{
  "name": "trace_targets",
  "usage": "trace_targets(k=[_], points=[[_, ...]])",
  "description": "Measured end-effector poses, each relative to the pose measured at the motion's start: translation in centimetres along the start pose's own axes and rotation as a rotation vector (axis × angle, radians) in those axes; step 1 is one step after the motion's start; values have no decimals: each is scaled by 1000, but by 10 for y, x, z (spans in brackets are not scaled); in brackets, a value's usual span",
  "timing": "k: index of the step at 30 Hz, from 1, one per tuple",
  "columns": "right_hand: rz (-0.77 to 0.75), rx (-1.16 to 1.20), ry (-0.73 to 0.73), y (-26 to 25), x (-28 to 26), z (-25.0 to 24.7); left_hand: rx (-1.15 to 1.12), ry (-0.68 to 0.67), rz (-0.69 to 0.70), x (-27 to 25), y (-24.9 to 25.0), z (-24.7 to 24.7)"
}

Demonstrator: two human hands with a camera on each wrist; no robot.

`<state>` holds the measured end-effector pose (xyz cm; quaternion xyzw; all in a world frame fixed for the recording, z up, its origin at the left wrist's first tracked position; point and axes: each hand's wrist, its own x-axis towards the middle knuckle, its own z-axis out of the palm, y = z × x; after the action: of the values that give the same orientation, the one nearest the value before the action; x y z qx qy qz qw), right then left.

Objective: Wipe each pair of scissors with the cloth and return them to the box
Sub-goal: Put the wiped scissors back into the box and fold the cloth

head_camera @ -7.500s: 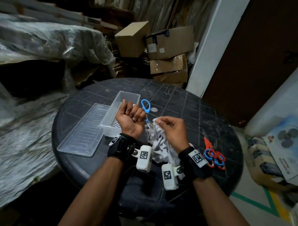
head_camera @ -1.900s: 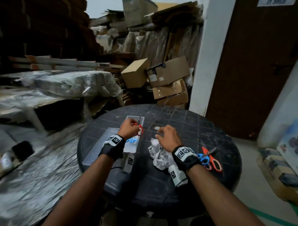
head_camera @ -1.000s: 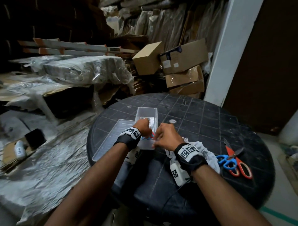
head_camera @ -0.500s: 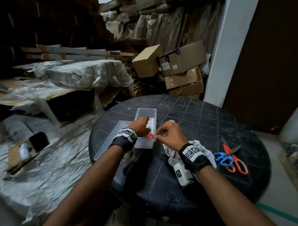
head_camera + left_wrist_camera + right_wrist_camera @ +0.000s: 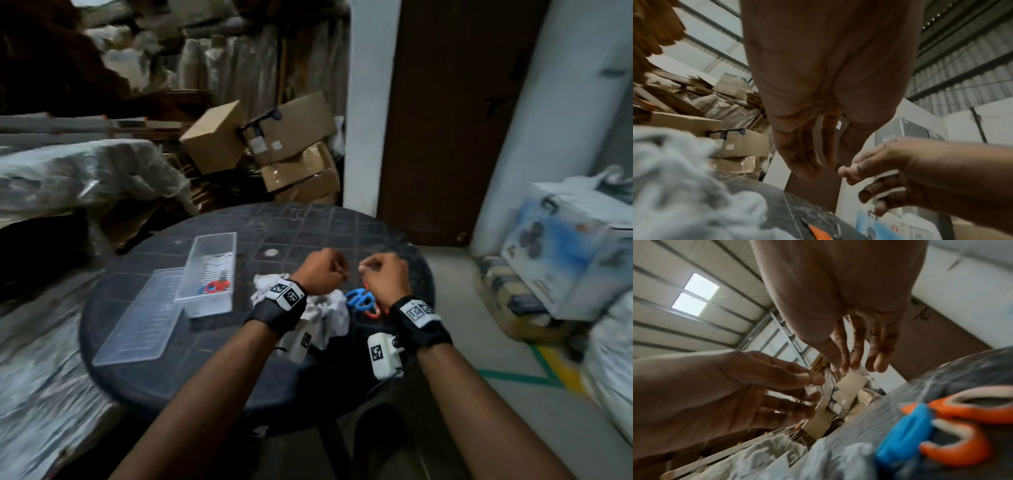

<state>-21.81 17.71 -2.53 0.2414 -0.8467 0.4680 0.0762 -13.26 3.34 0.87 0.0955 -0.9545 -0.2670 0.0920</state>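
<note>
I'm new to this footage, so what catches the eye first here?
Two bare hands, left hand and right hand, hover empty above the dark round table. Under them lie blue and orange plastic-handled scissors beside a crumpled white cloth; the clear plastic box stands left.

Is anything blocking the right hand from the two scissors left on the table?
Nothing visible does. The right hand hovers empty just above the blue scissors and orange scissors. The cloth lies beside them to the left, at most touching the blue handles. The left hand is alongside, also empty.
</note>
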Motion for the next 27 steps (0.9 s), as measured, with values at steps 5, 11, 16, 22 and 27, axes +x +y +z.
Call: trace_targets(k=[5,11,16,22,27], points=[[225,-189,-82,60,-13,-37,83,-126,-44,38,27,60],[172,-266,-211,86,-29,-26,294,-215,-163,61,24,107],[123,-221,-172,94,-28,-18,277,-172,-214,65,24,105],[105,-279,-135,92,-29,-10,241,-213,-235,65,22,99],[136,-364,-170,87,-28,0,-200,-44,-256,65,25,77]])
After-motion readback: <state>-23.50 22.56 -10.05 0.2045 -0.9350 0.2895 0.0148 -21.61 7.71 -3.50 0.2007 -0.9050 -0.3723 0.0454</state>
